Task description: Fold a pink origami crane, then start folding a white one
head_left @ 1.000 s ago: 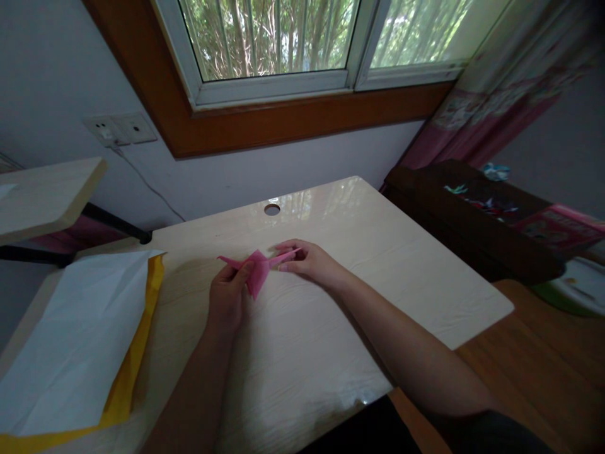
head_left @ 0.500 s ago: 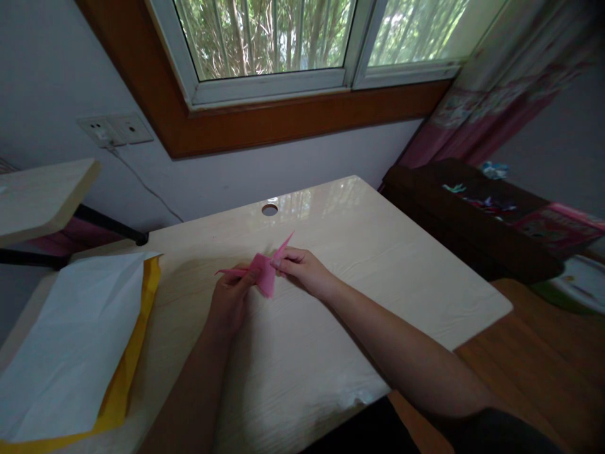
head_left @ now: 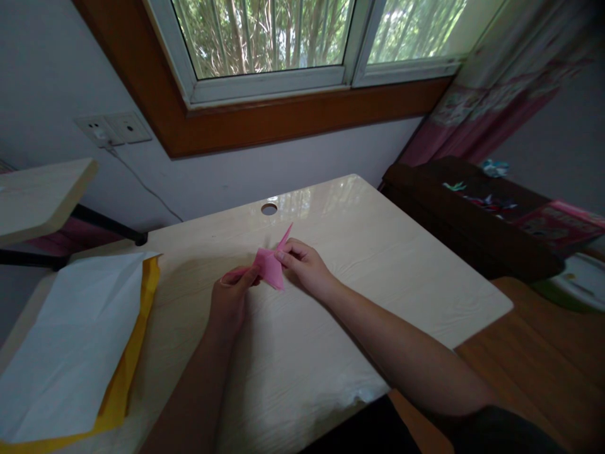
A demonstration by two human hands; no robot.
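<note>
Pink folded paper figure [head_left: 269, 267]: pinched at left end by left hand [head_left: 230, 298], at right by right hand [head_left: 305, 265], held above pale desk [head_left: 331, 340]. White sheet [head_left: 70, 347] laid on yellow paper [head_left: 123, 372], well apart.

Folded pink paper figure [head_left: 270, 267] turned in grip: right-side point, flat a second ago, now stands upright above right hand [head_left: 305, 265]. Left-side point drawn in beneath left hand [head_left: 230, 296] thumb. Both hands slightly lower.
</note>
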